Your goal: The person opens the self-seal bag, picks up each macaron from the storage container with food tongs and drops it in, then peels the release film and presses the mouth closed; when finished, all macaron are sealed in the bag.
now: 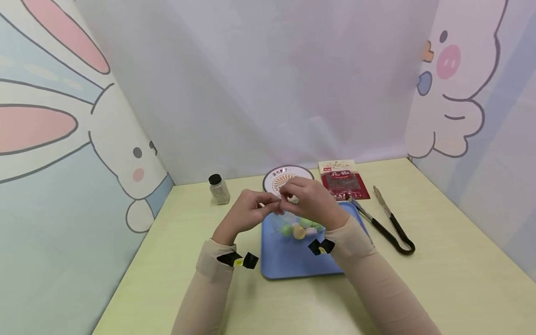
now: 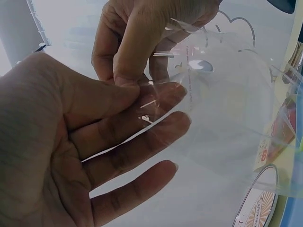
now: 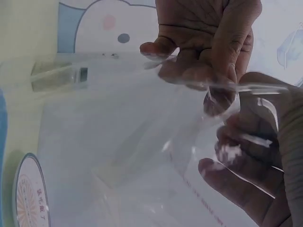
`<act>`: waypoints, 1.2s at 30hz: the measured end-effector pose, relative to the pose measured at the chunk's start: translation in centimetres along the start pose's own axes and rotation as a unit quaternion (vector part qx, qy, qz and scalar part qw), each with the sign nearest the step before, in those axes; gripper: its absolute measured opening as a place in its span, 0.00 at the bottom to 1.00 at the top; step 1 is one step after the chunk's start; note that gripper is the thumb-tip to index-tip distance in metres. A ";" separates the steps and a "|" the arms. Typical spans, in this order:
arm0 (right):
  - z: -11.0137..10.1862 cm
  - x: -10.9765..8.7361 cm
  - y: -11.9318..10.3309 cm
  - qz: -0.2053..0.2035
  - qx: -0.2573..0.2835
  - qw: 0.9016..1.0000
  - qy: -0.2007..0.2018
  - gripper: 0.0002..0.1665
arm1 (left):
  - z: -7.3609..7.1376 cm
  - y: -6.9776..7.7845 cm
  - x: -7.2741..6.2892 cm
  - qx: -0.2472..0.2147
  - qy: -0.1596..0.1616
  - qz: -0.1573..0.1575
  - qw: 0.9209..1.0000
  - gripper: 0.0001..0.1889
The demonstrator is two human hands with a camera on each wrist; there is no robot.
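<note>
Both hands meet above a blue tray (image 1: 299, 258) and pinch the top of a clear plastic bag (image 2: 232, 99). The left hand (image 1: 250, 211) holds the film between thumb and index finger; its other fingers are extended behind the film in the left wrist view. From the opposite side, the right hand (image 1: 314, 199) pinches the film close to the left fingertips. Below the hands are several pastel rounded pieces (image 1: 299, 231), green, orange-yellow and pale pink; whether they lie inside the bag or on the tray, I cannot tell.
Behind the tray lies a round white plate (image 1: 270, 179) with a sunburst print. A red-and-white spice packet (image 1: 343, 180) is to its right. Black-handled metal tongs (image 1: 393, 232) lie right of the tray. A black-capped jar (image 1: 219, 190) stands at the left.
</note>
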State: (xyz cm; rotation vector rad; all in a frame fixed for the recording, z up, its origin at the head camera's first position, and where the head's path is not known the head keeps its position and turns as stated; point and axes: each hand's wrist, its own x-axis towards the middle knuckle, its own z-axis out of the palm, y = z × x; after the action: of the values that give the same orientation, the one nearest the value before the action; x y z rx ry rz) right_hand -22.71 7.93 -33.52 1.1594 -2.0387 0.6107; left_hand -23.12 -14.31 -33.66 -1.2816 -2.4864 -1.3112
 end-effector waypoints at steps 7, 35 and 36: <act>-1.6 -0.4 0.6 0.019 0.054 0.998 0.024 0.08 | 0.0 -0.1 0.2 -0.005 0.000 -0.011 1.000 0.08; 0.8 0.4 -0.7 -0.034 -0.024 0.999 -0.002 0.10 | -0.4 0.7 0.1 0.042 0.006 -0.048 0.998 0.08; 0.9 0.3 -0.7 -0.029 -0.027 0.999 -0.001 0.11 | -0.3 0.7 0.1 0.044 0.008 -0.048 0.998 0.08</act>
State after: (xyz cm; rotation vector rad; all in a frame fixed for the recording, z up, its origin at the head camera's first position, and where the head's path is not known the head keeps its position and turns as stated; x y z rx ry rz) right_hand -22.52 6.77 -33.80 1.1843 -2.0028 0.5228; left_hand -22.81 -14.24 -32.94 -1.1435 -2.5923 -1.2083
